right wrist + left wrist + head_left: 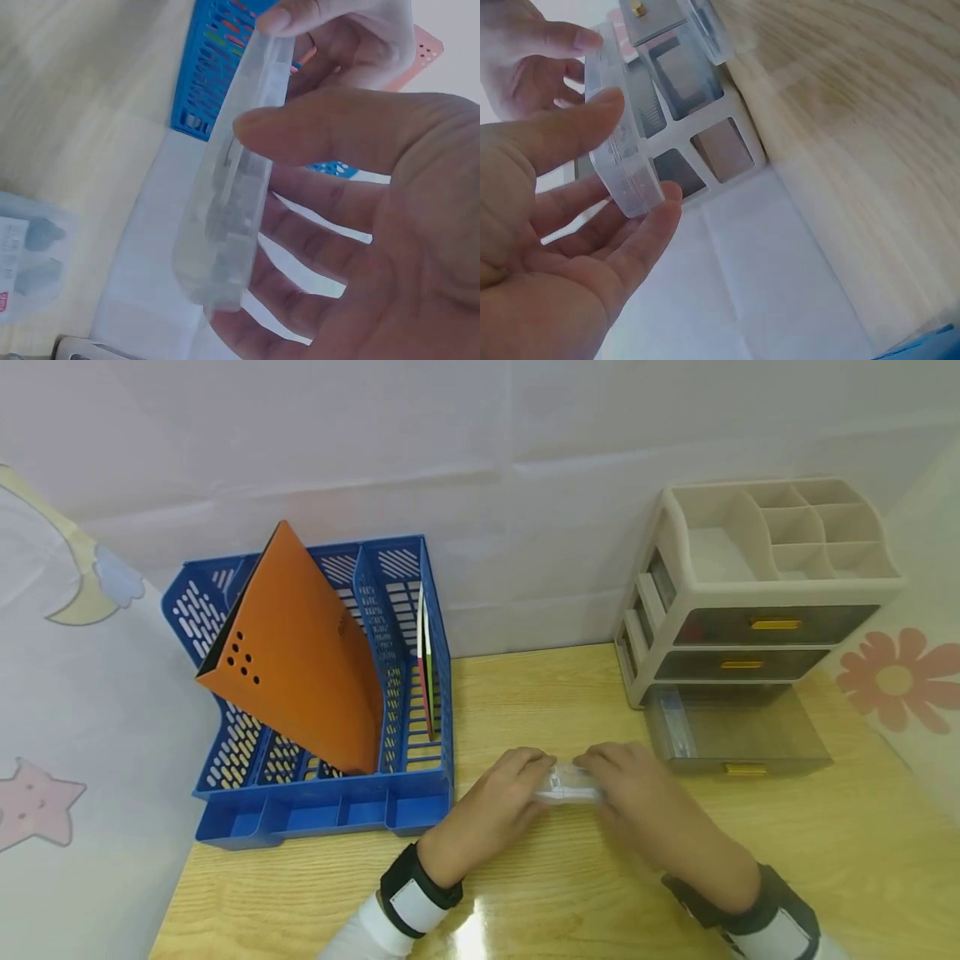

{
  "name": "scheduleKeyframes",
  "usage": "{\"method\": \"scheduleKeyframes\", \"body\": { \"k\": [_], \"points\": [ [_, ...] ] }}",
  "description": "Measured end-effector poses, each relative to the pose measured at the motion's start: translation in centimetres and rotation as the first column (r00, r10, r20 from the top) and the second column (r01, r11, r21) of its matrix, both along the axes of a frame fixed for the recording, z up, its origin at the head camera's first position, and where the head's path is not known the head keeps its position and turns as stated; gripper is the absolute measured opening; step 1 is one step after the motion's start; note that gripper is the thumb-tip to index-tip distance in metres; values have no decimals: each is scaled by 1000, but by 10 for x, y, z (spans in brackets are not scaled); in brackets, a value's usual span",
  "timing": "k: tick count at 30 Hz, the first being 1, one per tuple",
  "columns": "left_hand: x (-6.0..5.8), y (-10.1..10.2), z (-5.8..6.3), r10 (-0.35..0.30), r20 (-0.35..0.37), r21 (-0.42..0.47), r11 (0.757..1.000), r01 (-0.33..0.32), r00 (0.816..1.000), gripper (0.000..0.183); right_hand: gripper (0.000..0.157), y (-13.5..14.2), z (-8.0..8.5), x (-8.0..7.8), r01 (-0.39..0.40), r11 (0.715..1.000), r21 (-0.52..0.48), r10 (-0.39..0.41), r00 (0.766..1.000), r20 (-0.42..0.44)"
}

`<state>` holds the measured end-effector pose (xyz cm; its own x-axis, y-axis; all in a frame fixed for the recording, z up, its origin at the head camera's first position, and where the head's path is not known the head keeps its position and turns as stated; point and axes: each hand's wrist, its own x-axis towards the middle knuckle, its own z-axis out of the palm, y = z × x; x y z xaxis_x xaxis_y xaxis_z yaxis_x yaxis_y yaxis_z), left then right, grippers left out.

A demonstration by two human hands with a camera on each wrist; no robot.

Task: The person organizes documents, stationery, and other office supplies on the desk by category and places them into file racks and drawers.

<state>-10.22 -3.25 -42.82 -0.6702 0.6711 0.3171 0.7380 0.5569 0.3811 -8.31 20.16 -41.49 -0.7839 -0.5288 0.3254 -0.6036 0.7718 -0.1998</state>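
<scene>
A small clear plastic box (567,783) is held level between my two hands, above the wooden table. My left hand (501,797) grips its left end, with the thumb (592,124) on one face and the fingers round the opposite edge. At the other end my right hand (637,793) holds it between thumb and fingers. In the right wrist view the box (225,202) looks long and narrow, with cloudy walls that blur whatever is inside. Just beyond the right hand, the bottom drawer (750,766) of the cream drawer unit (795,596) stands pulled out.
A blue file rack (322,793) stands at the left, holding an orange folder (307,652) and thin booklets (425,668). A clear strip-like packet (677,727) lies in the pulled-out drawer. The right wrist view also shows a clear container (37,262) with a white label.
</scene>
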Motion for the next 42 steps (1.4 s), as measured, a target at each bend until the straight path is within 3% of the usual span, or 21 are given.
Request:
{"method": "scheduleKeyframes", "body": {
  "k": [6, 13, 15, 18, 21, 23, 27, 28, 30, 33, 38, 42],
  "points": [
    [-1, -4, 2, 67, 2, 99, 993, -67, 998, 52, 60, 5, 2, -7, 72, 991, -109, -61, 993, 100],
    [-2, -8, 4, 163, 1, 125, 979, -162, 987, 51, 66, 15, 0, -17, 157, 942, -297, -87, 968, 236],
    [-2, -8, 4, 178, -5, 128, 976, -176, 984, 51, 70, 18, 0, -19, 197, 913, -358, -78, 944, 321],
    [-2, -8, 4, 199, -21, 136, 972, -194, 980, 51, 74, 23, -2, -23, 299, 851, -432, -62, 874, 483],
    [-2, -7, 5, 217, -32, 141, 967, -210, 976, 53, 75, 27, -4, -25, 408, 757, -511, 17, 769, 639],
    [-1, -7, 6, 223, -32, 147, 965, -216, 974, 54, 71, 28, -8, -25, 458, 662, -593, 144, 699, 700],
    [1, -4, 7, 231, -44, 160, 962, -221, 972, 55, 55, 21, -17, -23, 521, 415, -746, 486, 566, 666],
    [2, -3, 7, 233, -43, 159, 962, -224, 971, 55, 52, 17, -20, -22, 530, 372, -762, 545, 540, 641],
    [5, -1, 8, 233, -42, 156, 962, -224, 971, 55, 48, 9, -24, -20, 551, 323, -769, 606, 504, 616],
    [7, 1, 8, 227, -32, 148, 964, -220, 973, 54, 49, -1, -27, -17, 596, 292, -748, 598, 497, 629],
    [10, 7, 3, 223, -59, 150, 966, -212, 973, 52, 58, -8, -26, -13, 628, 207, -750, 586, 535, 609],
    [13, 12, -1, 217, -103, 142, 969, -202, 971, 55, 64, -10, -25, -10, 619, 199, -759, 565, 561, 606]
  ]
}}
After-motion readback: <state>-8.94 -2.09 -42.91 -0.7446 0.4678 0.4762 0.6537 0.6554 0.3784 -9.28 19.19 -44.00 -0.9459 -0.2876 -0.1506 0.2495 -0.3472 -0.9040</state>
